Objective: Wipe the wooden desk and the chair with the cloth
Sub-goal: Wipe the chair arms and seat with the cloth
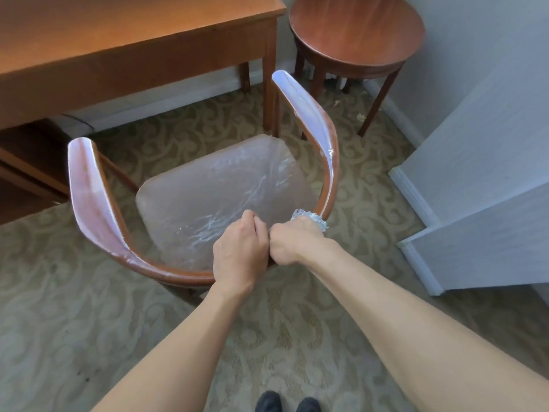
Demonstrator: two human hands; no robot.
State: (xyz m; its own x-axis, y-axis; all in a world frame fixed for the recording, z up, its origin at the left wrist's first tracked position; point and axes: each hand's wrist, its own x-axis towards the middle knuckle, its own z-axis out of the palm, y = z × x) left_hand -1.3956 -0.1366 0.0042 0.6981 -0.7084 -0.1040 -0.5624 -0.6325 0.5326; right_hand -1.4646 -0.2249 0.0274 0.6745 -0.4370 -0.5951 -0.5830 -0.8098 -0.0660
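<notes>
Looking down from the head camera, there's a curved wooden armchair with a plastic-wrapped seat (208,188) sitting on a beige patterned carpet (74,307), pulled out a bit from the long orange-brown wooden desk (118,40) at the top left. The chair's arms wrap round in a horseshoe and both catch a lot of glare, so they look sort of pale and shiny.

Both hands are on the back rail of the chair, close to the person. The left hand (240,254) has its fingers curled over the rail, gripping it. The right hand (292,242) is right beside it, knuckles touching the left, balled up around a small crumpled pale blue-white cloth (310,218). Only a wad of the cloth pokes out past the far side of the fist, pressed against the rail where it bends into the right arm.

A round dark reddish wooden side table (356,28) stands at the top, just right of the desk's corner leg. A white panelled wall or cabinet (490,188) fills the right side. The toes of two dark shoes (285,402) peek in at the bottom edge.
</notes>
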